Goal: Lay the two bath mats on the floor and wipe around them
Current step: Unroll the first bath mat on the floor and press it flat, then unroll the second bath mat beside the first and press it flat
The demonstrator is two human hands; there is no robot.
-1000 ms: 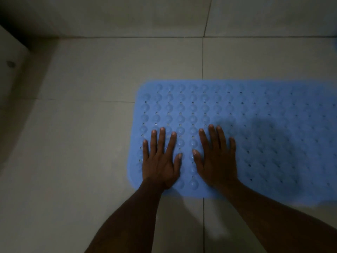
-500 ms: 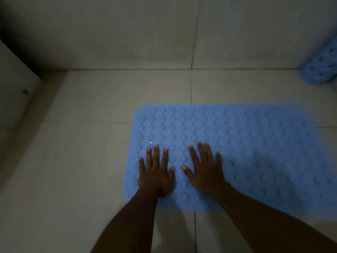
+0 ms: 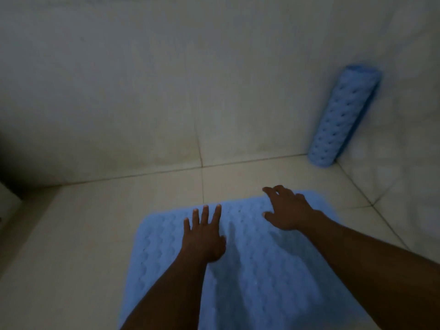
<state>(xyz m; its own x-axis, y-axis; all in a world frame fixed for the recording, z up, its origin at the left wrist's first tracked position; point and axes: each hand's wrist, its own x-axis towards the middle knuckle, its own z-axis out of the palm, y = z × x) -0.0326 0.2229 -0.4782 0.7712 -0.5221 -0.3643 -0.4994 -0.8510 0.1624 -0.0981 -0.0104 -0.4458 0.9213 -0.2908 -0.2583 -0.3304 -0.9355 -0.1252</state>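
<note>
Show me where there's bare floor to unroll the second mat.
The widest bare floor lies left of the flat bath mat, with a narrower strip between its far edge and the back wall. The right side is tight: the rolled bath mat stands in the corner. The left hand and right hand are over the flat bath mat.

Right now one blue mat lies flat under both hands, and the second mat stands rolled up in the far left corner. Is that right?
No: the head view shows the rolled mat standing in the far right corner. The flat mat does lie under the left hand and right hand.
</note>
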